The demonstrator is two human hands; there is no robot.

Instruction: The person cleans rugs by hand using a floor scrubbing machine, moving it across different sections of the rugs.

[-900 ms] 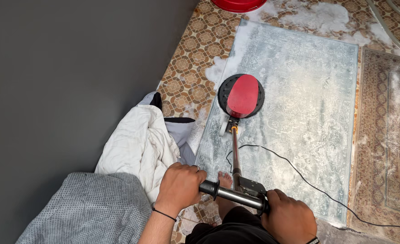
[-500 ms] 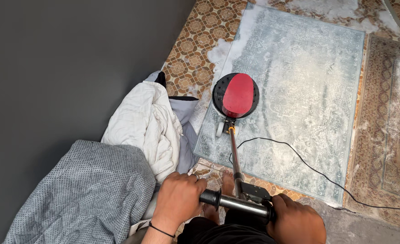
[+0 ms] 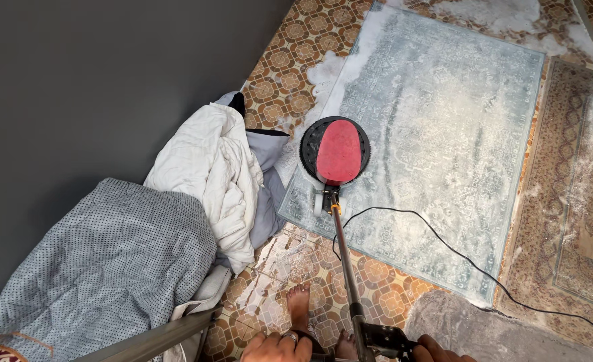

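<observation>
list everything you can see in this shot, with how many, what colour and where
Floor scrubbing machine: one, black disc with red cover, on the near left corner of the pale rug.
Pale rug: one, blue-grey, foamy, centre.
Patterned rug: one, beige-brown, right.
Cable: one, black, across the pale rug.
White quilt: one, heaped left.
Dotted blanket: one, grey-blue, lower left.
Tiled floor: brown pattern, wet.
Wall: dark grey, left.
Bare foot: one, bottom centre.
Left hand, right hand: on the machine's handle, bottom edge.
</observation>
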